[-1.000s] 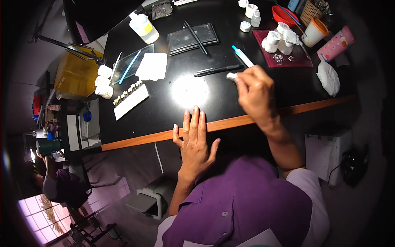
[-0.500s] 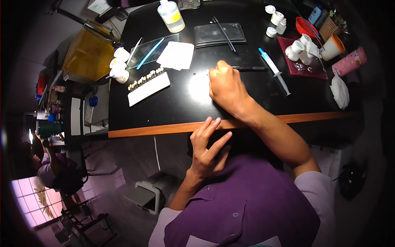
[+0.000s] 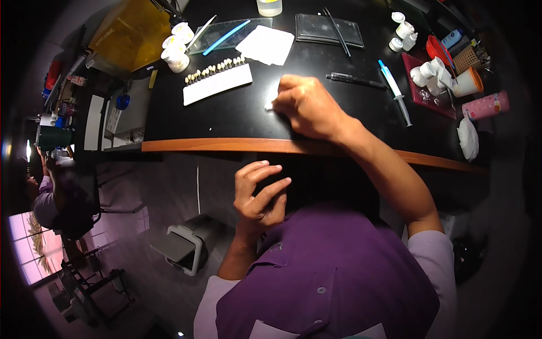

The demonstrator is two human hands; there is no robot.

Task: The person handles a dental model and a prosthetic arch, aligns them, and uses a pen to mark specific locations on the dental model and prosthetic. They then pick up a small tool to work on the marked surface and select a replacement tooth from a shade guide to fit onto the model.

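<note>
My right hand [image 3: 309,107] is over the black tabletop with its fingers closed in a pinch. A tiny whitish piece [image 3: 270,106] shows at its fingertips, too small to name. My left hand [image 3: 259,195] hangs just short of the table's front edge, its fingers bent but apart, with nothing in them. Beyond and left of the right hand lies a tooth shade guide [image 3: 219,87], a white strip with a row of tooth-coloured tabs. A dark pen [image 3: 355,81] lies to the right, and past it a syringe [image 3: 395,90] with a blue tip.
White paper sheets [image 3: 265,45], a blue stick [image 3: 226,37] on a glass plate and a black case [image 3: 329,30] stand farther back. White jars [image 3: 176,58] are at left. A red tray [image 3: 420,93] holds white bottles at right. Another person [image 3: 59,203] is at far left.
The view has shifted, so the table sits higher in it. My right hand has drawn back toward the front edge, away from the pen. My left hand has moved left, off the edge.
</note>
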